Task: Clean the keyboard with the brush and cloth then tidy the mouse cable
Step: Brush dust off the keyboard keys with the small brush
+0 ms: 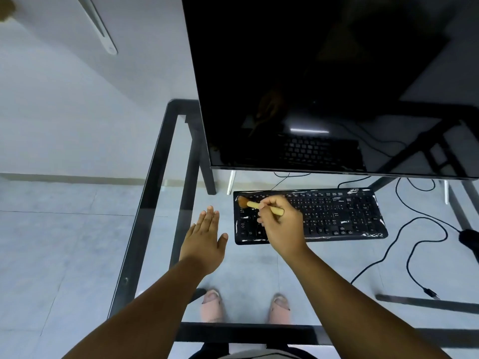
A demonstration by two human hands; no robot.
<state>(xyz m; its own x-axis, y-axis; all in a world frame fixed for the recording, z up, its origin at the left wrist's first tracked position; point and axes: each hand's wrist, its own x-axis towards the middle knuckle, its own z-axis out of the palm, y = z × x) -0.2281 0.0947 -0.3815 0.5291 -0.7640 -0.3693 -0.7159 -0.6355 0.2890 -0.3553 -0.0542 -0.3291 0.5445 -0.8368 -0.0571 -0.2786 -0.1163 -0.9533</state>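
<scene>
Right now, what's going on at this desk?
A person is brushing the keyboard. The right hand grips a brush, its bristles on the keyboard's far left corner. The left hand is open, flat over the glass desk left of the keyboard. The mouse sits at the right edge with its cable loose. No cloth is in view.

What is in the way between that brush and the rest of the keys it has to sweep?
Nothing visible. The right hand grips the brush, its bristles on the keyboard at the far left corner. The keys to the right lie uncovered, and the left hand rests off to the side.
</scene>
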